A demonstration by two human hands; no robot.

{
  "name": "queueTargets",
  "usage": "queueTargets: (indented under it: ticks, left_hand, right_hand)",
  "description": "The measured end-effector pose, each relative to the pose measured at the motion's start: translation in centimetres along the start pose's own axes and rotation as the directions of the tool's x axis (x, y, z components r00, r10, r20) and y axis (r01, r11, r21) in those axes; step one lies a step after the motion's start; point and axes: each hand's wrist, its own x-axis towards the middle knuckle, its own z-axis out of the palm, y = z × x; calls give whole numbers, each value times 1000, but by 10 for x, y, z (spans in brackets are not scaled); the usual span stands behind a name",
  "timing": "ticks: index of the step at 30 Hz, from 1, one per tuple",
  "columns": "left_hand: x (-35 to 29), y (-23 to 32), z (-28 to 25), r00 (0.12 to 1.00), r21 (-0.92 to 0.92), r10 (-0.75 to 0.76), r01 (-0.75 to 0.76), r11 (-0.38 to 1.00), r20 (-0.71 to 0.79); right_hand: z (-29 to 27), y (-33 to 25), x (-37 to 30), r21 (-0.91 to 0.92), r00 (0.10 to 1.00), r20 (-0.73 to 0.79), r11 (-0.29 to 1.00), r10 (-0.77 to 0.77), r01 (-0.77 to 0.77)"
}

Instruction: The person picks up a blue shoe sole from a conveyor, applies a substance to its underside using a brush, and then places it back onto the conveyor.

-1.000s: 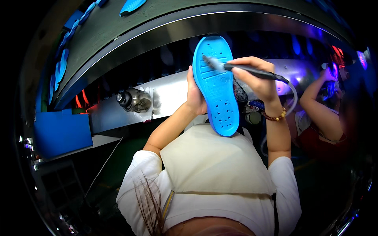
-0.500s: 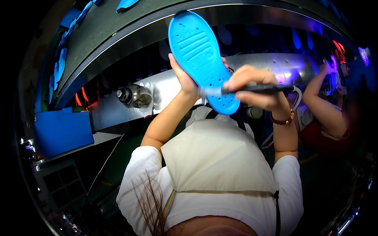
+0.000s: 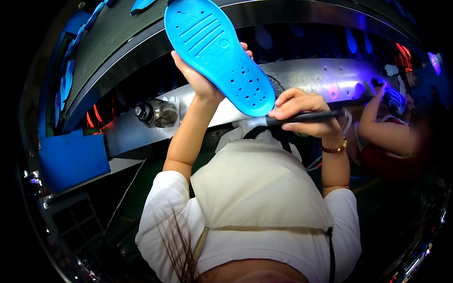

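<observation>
A bright blue shoe insole (image 3: pixel 219 56), with raised bars and several small holes, is held up in front of me, its lower end tilted to the right. My left hand (image 3: pixel 200 85) is closed round it from behind, thumb at the left edge and fingertips at the right. In my right hand (image 3: pixel 306 111) is a black-handled brush (image 3: pixel 278 121) with pale bristles, lying crosswise just below the insole's lower end. A thin clear hose (image 3: pixel 348 118) runs from the handle's back end. Whether the bristles touch the insole, I cannot tell.
A curved belt (image 3: pixel 101 59) carries blue insoles (image 3: pixel 69 78) along the far left. Below lies a metal shelf (image 3: pixel 127 138) with a metal pot (image 3: pixel 163 114). A blue box (image 3: pixel 73 160) stands left; another person's arm (image 3: pixel 373 118) works at right under purple light.
My left hand has lifted the insole up and to the left. The brush, across the insole's face before, is now below its lower end.
</observation>
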Motion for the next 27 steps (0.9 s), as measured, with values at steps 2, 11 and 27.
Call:
queueTargets:
  ticks: [2, 11, 27]
  left_hand:
    - [4, 4, 8, 997, 101, 9, -1, 995, -76]
    - [-25, -29, 33, 978, -82, -141, 130, 988, -155]
    - [-3, 16, 21, 637, 131, -760, 771, 624, -126]
  right_hand:
    - [-3, 14, -7, 252, 991, -117, 967, 63, -32]
    - [27, -3, 6, 435, 867, -355, 883, 349, -177]
    - [-23, -13, 14, -63, 1000, 26, 998, 10, -8]
